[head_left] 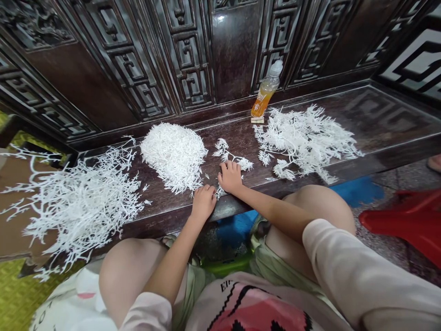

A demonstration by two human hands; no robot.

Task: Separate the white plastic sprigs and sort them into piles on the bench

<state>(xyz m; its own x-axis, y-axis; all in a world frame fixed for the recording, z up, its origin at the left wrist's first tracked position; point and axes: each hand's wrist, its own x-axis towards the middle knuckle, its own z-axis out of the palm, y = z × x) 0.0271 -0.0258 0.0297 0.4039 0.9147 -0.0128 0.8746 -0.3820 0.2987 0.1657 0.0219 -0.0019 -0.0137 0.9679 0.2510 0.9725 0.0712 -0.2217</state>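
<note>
— On the dark carved bench (389,120), what is logged at the hands?
— Item one: left hand (203,203), fingers bunched together and curled downward at the near bench edge, tips just beside a small white plastic sprig fragment (219,191); whether they pinch it, I cannot tell. Item two: right hand (230,177), fingers slightly spread and lying on the bench top, just beside a loose branching white plastic sprig (230,154).
— And the rest of the white stock?
— Three lots. Left: a tangled pile of long white plastic branches (82,207), running off the bench over a cardboard sheet (17,193). Centre: a dense mound of short white plastic snippets (174,156), just left of the hands. Right: a looser pile of white plastic branches (306,140), right of the hands.
— Other items?
— Far edge of the bench: a white-capped bottle of orange drink (267,89) on a small pale block (257,120), before carved lattice panelling (193,59). Floor, near right: a red plastic stool (403,225)
</note>
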